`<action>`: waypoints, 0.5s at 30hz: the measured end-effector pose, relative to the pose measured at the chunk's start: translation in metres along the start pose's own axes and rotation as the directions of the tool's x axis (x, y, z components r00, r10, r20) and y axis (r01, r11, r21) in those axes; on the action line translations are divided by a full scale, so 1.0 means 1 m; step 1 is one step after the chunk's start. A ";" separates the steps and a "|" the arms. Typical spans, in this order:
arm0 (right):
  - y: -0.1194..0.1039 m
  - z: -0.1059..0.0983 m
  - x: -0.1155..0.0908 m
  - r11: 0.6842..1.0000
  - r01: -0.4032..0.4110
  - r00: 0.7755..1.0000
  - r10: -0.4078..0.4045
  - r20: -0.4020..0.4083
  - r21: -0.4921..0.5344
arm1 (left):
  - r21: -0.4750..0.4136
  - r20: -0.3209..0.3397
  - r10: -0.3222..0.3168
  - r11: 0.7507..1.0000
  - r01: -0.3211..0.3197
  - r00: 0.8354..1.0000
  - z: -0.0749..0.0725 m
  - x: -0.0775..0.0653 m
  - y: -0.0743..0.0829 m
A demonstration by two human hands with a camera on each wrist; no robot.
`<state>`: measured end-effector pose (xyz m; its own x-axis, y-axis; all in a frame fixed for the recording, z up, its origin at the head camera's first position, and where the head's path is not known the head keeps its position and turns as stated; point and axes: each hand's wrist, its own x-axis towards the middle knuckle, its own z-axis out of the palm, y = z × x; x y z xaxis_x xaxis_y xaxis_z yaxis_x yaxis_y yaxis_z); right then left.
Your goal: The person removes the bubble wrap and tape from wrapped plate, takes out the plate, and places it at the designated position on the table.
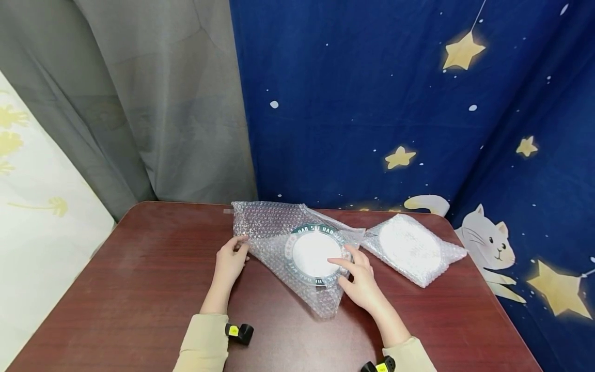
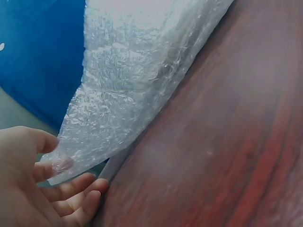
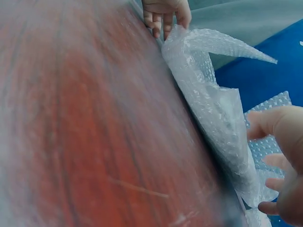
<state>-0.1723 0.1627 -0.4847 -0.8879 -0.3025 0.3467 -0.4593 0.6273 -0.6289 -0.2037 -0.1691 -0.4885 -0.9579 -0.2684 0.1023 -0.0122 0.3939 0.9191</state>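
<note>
One round plate (image 1: 317, 254) with a green rim and letters lies in bubble wrap (image 1: 267, 219) near the back of the table (image 1: 149, 289). Part of the wrap goes over its front, and its back rim peeks out. The left hand (image 1: 231, 262) pinches the wrap's left corner with thumb and fingers. The right hand (image 1: 362, 284) has its fingers spread apart over the plate's right side; it is hard to tell if the tips touch.

The plate is likely hard, smooth and easy to crack, so it is best held by the rim on two sides. The wrap looks light, soft and a bit slippery, so a corner is a good place to pinch.

Just to the right lies another wrapped bundle (image 1: 409, 250). The table is red-brown and shiny. Behind it hang a gray curtain (image 1: 181, 103) and a blue curtain (image 1: 344, 103) with yellow stars (image 1: 464, 50) and a white cat (image 1: 492, 245).
</note>
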 end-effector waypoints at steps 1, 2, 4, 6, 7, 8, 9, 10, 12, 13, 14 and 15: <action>-0.001 0.001 0.000 1.000 0.017 1.000 -0.017 0.009 0.002 | -0.006 0.003 -0.015 1.000 0.015 1.000 -0.001 0.000 0.000; -0.001 0.001 -0.001 0.999 0.032 0.999 -0.032 0.020 0.001 | -0.010 0.009 -0.028 1.000 0.028 1.000 -0.002 0.000 0.001; -0.003 0.003 -0.001 0.998 0.058 0.997 -0.058 0.049 0.002 | -0.008 0.018 -0.051 0.999 0.051 0.999 -0.004 0.001 0.002; -0.005 0.003 -0.002 0.997 0.073 0.994 -0.073 0.082 0.002 | -0.001 0.021 -0.068 0.998 0.068 0.997 -0.006 0.001 0.002; -0.006 0.004 -0.002 0.997 0.079 0.992 -0.078 0.096 0.001 | 0.002 0.023 -0.075 0.997 0.075 0.997 -0.007 0.001 0.002; -0.006 0.004 -0.002 0.996 0.086 0.990 -0.085 0.109 -0.004 | 0.006 0.027 -0.082 0.997 0.082 0.996 -0.007 0.002 0.002; -0.007 0.004 -0.002 0.996 0.089 0.989 -0.088 0.120 -0.009 | 0.011 0.030 -0.090 0.996 0.090 0.995 -0.008 0.002 0.003; -0.008 0.004 -0.002 0.996 0.094 0.988 -0.091 0.128 -0.012 | 0.017 0.034 -0.097 0.995 0.096 0.995 -0.009 0.002 0.003; -0.010 0.002 -0.002 0.995 0.099 0.986 -0.096 0.136 -0.016 | 0.030 0.046 -0.106 0.994 0.104 0.993 -0.011 0.002 0.003; -0.011 0.001 -0.002 0.994 0.106 0.986 -0.102 0.136 -0.021 | 0.037 0.053 -0.110 0.993 0.108 0.992 -0.011 0.002 0.003; -0.012 0.000 -0.002 0.994 0.108 0.985 -0.104 0.136 -0.022 | 0.043 0.062 -0.115 0.993 0.112 0.991 -0.012 0.002 0.003; -0.013 -0.001 -0.002 0.994 0.108 0.985 -0.104 0.135 -0.021 | 0.051 0.069 -0.118 0.992 0.115 0.991 -0.013 0.003 0.003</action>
<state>-0.1647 0.1563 -0.4762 -0.8306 -0.4603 0.3133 -0.5519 0.6058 -0.5731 -0.2027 -0.1801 -0.4804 -0.9673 -0.2515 -0.0340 -0.1370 0.4046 0.9042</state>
